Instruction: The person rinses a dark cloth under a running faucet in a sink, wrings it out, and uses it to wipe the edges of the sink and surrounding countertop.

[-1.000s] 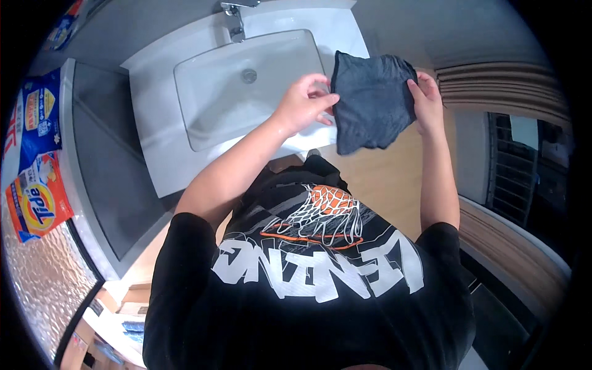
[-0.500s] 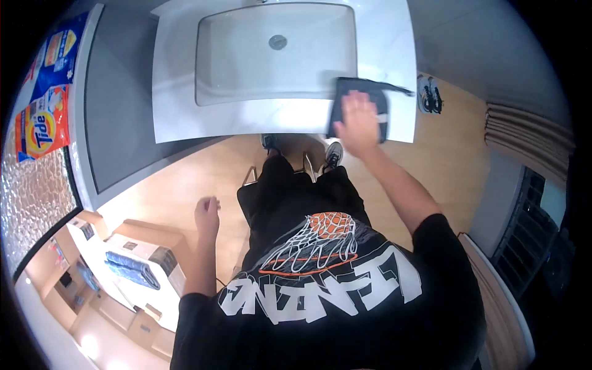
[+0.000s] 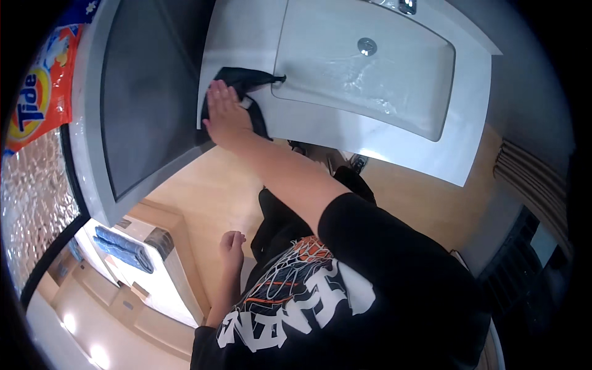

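From here, the right hand point(image 3: 228, 123) presses flat, fingers extended, on a dark cloth point(image 3: 240, 77) at the white countertop's point(image 3: 246, 37) left end, probably light, soft and limp, easiest pinched by its loose corner, the left hand point(image 3: 232, 246) half-curled, seemingly empty.

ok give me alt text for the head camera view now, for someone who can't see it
A person's right hand rests flat on a dark cloth on the white counter, just left of the sink. The left hand hangs loosely curled above the pale floor. An orange packet shows at far left.
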Tool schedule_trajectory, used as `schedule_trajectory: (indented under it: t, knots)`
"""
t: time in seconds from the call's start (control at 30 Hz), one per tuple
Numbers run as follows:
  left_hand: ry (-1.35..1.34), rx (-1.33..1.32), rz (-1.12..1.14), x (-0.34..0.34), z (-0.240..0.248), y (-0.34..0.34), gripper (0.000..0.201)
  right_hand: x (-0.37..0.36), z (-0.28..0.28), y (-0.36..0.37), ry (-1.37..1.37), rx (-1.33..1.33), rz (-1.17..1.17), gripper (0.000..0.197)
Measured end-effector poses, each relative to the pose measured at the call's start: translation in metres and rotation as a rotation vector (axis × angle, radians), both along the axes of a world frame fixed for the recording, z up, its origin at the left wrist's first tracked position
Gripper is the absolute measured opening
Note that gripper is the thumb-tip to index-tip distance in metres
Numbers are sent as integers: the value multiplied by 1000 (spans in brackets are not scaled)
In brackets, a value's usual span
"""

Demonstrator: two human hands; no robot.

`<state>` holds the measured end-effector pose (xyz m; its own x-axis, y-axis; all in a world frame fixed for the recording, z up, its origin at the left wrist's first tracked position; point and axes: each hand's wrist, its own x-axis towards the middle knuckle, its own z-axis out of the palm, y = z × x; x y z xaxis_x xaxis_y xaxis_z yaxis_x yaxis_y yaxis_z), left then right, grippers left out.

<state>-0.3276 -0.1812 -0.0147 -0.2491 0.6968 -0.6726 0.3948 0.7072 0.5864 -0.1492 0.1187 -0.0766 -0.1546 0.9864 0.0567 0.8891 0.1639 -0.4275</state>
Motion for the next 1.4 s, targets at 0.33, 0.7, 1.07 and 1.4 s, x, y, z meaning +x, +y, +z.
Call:
schedule_trajectory:
  t: [0.33, 0.7, 1.07, 1.4]
  knots:
    - [24, 191, -141, 20, -9, 57, 14, 57, 3, -22, 161, 103, 45, 69]
    - [202, 379, -537, 181, -24, 88, 23, 316, 66, -169, -73, -381, 54, 78]
    - [264, 671, -651, 237, 10, 143, 20, 469, 34, -259, -106, -156, 146, 85]
    - [-226, 722, -1088, 335, -23, 290, 36, 411, 48, -129, 97, -560, -72, 44]
